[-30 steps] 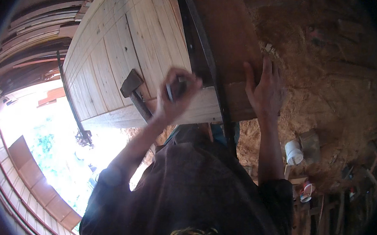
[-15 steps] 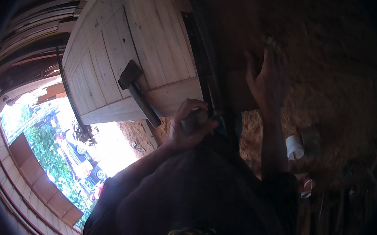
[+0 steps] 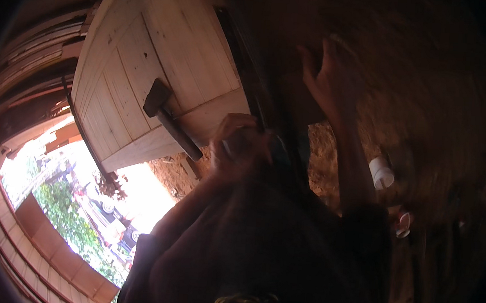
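Observation:
My left hand (image 3: 229, 145) is curled round a small dark greyish object (image 3: 237, 144), whose kind I cannot make out in the shade. It is held close to my body, next to the near corner of a pale plank panel (image 3: 129, 87). My right hand (image 3: 328, 81) reaches further out, thumb and fingers apart, over the edge of a dark reddish-brown board (image 3: 292, 93). Blur and shadow hide whether the fingertips press on it. A hammer (image 3: 172, 121) with a dark blocky head lies on the pale panel, its handle pointing toward my left hand.
Stacked timber boards (image 3: 41, 53) fill the far left. A white tub (image 3: 381, 173) and a small reddish-white container (image 3: 404, 223) are on the brown ground at right. Bright daylight, greenery and a vehicle (image 3: 103, 209) show at lower left.
The whole view has shifted a little, with the panel and hammer slightly further left. My right hand appears a bit further up and left; my left hand keeps its grip.

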Action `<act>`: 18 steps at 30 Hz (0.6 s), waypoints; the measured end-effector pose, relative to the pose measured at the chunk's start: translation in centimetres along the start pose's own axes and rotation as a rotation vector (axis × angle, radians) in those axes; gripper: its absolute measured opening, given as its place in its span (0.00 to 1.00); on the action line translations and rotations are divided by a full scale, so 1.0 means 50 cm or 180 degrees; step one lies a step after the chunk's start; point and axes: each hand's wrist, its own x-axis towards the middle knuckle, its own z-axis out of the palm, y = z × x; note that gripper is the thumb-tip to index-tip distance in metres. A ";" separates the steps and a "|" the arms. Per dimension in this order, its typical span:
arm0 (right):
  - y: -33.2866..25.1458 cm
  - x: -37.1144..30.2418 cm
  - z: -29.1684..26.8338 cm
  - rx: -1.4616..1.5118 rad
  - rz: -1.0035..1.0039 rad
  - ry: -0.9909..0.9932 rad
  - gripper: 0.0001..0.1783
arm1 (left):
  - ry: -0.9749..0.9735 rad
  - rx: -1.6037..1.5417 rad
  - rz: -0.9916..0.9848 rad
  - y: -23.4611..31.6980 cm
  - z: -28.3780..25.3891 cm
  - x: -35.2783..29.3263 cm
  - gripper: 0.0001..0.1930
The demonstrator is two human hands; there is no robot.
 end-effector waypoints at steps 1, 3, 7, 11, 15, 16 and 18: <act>-0.006 0.002 -0.010 0.0040 0.0066 -0.0135 0.33 | 0.0054 -0.0173 0.0165 -0.018 -0.013 0.010 0.12; -0.017 0.004 -0.035 0.0120 0.0206 -0.0396 0.32 | 0.0293 -0.0487 0.0203 -0.043 -0.050 0.029 0.10; 0.048 -0.029 0.004 0.0485 0.0048 0.0570 0.27 | 0.0463 -0.0338 0.0617 -0.048 -0.137 0.091 0.08; 0.113 -0.122 -0.066 0.0628 0.0692 0.0622 0.24 | 0.0479 0.0215 0.0707 -0.091 -0.227 0.139 0.10; 0.191 -0.325 -0.161 0.0189 0.1131 0.0366 0.23 | 0.0495 0.0782 0.0483 -0.109 -0.281 0.170 0.19; 0.238 -0.392 -0.174 -0.0179 0.1079 0.0156 0.23 | 0.0435 0.0748 0.0362 -0.109 -0.290 0.177 0.19; 0.226 -0.492 -0.184 -0.0427 0.1665 -0.0528 0.27 | 0.0440 0.0663 0.0496 -0.169 -0.304 0.187 0.17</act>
